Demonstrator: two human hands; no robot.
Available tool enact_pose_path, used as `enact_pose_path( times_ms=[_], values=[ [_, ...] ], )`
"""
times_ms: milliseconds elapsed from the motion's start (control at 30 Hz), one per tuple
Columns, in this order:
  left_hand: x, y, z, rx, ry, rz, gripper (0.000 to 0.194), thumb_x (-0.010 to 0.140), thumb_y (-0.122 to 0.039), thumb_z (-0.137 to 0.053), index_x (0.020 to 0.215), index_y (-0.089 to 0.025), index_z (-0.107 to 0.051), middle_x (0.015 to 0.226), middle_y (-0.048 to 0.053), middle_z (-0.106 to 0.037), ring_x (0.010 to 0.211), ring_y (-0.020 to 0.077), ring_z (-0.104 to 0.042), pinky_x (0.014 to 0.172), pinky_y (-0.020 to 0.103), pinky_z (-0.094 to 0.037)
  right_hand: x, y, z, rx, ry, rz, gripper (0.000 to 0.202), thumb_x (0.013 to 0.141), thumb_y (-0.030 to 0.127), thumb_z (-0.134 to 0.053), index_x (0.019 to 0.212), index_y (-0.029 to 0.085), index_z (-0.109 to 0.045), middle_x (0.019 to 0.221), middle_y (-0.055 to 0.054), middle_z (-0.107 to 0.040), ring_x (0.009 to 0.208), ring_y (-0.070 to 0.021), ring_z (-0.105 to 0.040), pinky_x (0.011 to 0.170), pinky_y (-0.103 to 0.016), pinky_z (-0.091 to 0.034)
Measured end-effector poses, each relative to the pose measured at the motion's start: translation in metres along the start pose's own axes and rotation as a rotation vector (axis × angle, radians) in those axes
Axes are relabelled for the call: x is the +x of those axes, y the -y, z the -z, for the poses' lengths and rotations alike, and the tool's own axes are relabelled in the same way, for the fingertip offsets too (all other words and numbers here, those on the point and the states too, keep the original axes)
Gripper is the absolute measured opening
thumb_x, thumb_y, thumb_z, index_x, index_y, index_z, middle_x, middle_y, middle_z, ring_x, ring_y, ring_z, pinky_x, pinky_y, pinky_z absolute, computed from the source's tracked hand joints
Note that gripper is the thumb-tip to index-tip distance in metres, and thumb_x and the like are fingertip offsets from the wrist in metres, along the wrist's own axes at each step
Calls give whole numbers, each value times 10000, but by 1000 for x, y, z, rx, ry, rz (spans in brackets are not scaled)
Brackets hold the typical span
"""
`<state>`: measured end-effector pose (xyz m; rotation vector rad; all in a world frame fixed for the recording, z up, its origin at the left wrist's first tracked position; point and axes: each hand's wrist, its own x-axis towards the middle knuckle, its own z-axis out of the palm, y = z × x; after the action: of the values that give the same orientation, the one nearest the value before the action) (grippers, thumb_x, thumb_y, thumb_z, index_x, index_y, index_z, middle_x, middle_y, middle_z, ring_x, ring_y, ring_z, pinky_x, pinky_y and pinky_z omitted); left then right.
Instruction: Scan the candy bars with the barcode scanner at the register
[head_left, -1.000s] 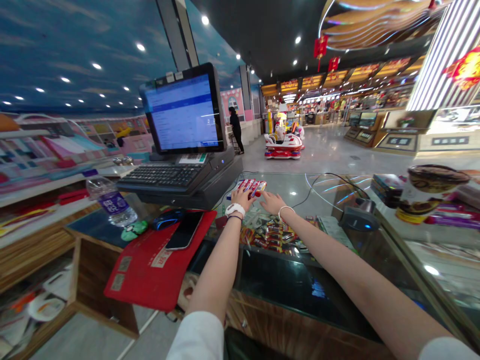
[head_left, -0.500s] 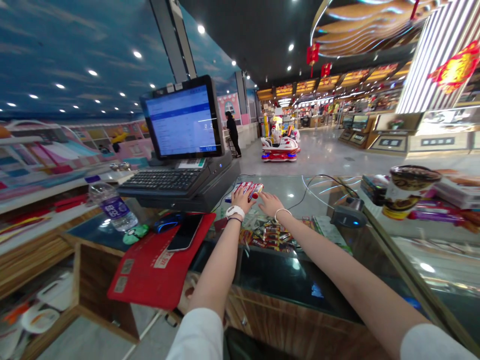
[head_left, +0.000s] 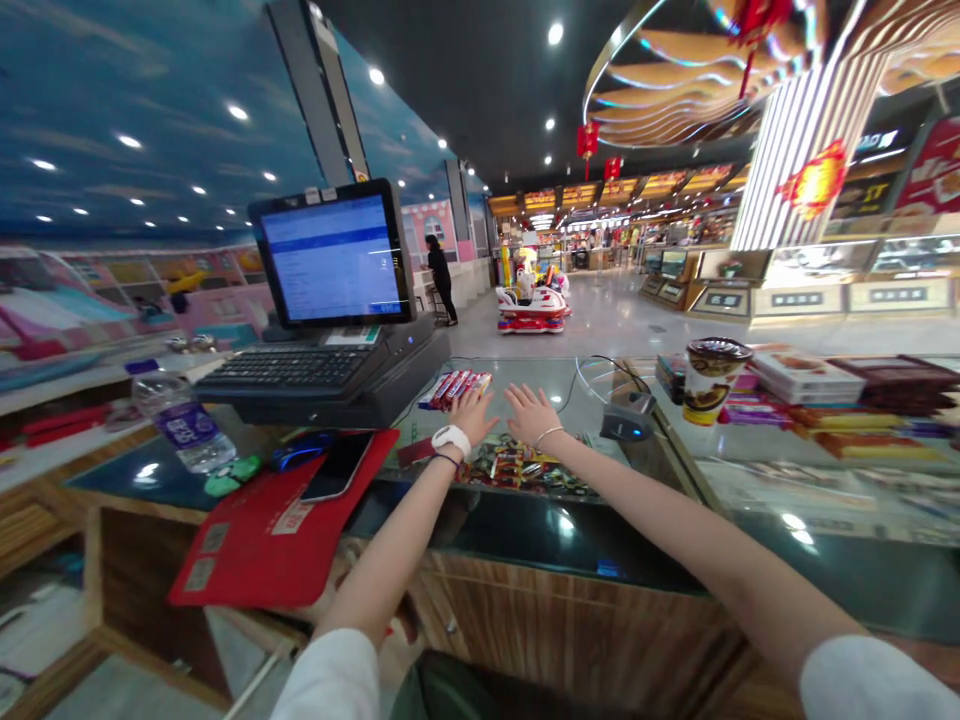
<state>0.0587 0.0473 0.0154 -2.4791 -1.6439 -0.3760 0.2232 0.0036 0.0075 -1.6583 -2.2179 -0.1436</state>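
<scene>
Several red, white and blue wrapped snack bars [head_left: 454, 388] lie side by side on the glass counter [head_left: 555, 375], just beyond my left hand [head_left: 471, 414]. That hand has its fingers spread, palm down, close to the bars' near edge, and wears a white watch. To its right, my right hand [head_left: 531, 412] is also spread, with nothing in it. Small gold and red packets [head_left: 525, 468] show in the case below both hands. A black scanner [head_left: 628, 416] sits right of my right hand.
At left are a monitor [head_left: 335, 258], keyboard [head_left: 289, 368], water bottle [head_left: 182, 420], mouse and a phone [head_left: 339, 466] on a red mat [head_left: 262, 550]. A cup [head_left: 711, 380] and boxed snacks stand right. A person [head_left: 441, 280] stands farther off.
The view has turned to the right. My hands have moved apart, and my left hand has drawn back from the bars, which show more fully.
</scene>
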Motion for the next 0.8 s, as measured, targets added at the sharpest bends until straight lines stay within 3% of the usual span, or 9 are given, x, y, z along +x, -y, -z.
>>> enact_pose_path(
  times_ms=[233,400,567,800],
  values=[
    [-16,-66,21,-60,12,-176,644,930,-398,-570,1520,-254,-354,1625,88,-304,1514,286,-236,1233,536,-176,-61,-33,40,-18,-53,44,664,953,348,-445,1575,208,-258,1653,-58,-218,1524,-278,-196,1232,-509,-163],
    [-27,-120,31,-94,-42,-298,625,953,-399,-526,1531,-253,-336,1626,80,-303,1512,277,-243,1238,528,-173,-111,-70,71,-54,-75,-30,686,944,356,-458,1578,196,-251,1659,-56,-191,1532,-269,-166,1237,-495,-146],
    [-32,-175,27,-100,-47,-457,617,943,-385,-546,1520,-289,-351,1615,69,-331,1507,280,-254,1239,538,-161,-161,-118,92,-98,-107,-138,696,939,342,-462,1583,217,-231,1652,-63,-226,1527,-276,-186,1230,-519,-156],
    [-25,-251,10,-105,-55,-689,574,950,-370,-531,1491,-225,-403,1598,91,-360,1500,278,-264,1243,533,-154,-224,-184,109,-210,-128,-317,688,930,351,-466,1568,194,-262,1644,-71,-255,1518,-265,-214,1228,-491,-188]
  ],
)
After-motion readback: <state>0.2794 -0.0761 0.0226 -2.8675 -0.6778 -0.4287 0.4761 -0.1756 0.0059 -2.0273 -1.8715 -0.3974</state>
